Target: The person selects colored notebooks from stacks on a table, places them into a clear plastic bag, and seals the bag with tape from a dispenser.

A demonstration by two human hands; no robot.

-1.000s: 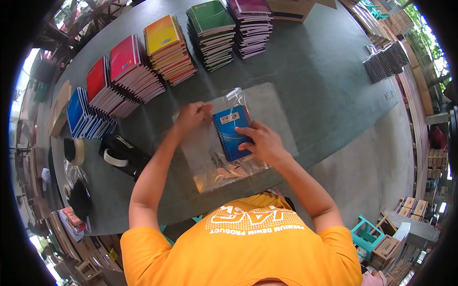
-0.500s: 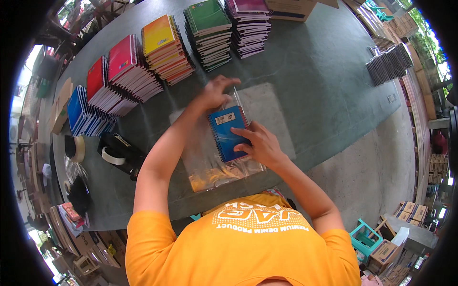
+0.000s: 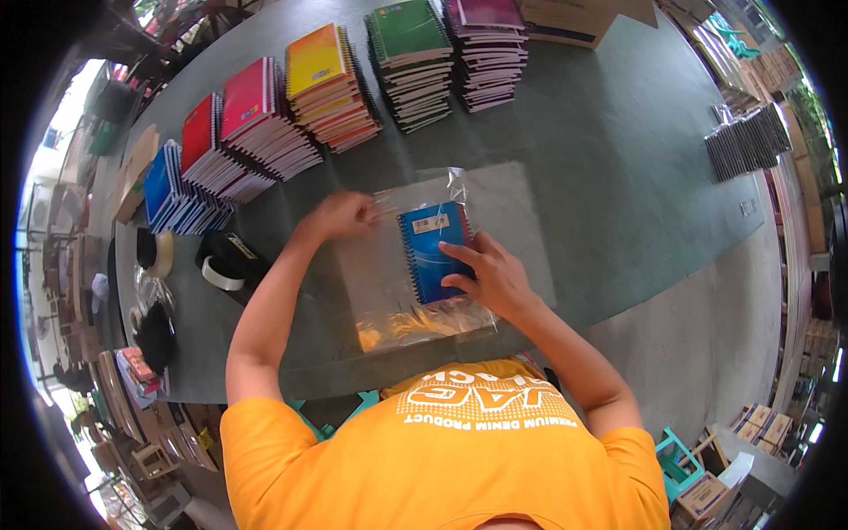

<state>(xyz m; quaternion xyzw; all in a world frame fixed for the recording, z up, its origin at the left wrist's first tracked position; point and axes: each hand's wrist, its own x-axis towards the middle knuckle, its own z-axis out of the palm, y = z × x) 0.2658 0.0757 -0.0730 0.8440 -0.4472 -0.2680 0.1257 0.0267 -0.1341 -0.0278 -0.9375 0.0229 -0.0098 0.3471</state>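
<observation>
A blue spiral notebook lies on clear plastic film, its coil toward my left. Something red shows along its right edge. My right hand holds the notebook from the right, thumb and forefinger on the cover. A shiny strip of film stands up beyond its far edge. To the left of the notebook, off its cover, is my left hand, its fingers bent and smeared by motion. Film lies close to those fingertips; whether they pinch it I cannot tell. Beneath everything is a pale translucent sheet on the grey-green table.
Stacks of blue, red, pink, yellow, green and purple notebooks curve along the far left. A black tape dispenser stands near my left forearm. Dark wire-like bundles sit far right.
My left hand has moved left and nearer from beyond the notebook. The film by the far edge has spread and shifted. My right hand stays on the notebook; the whole view has shifted slightly.
</observation>
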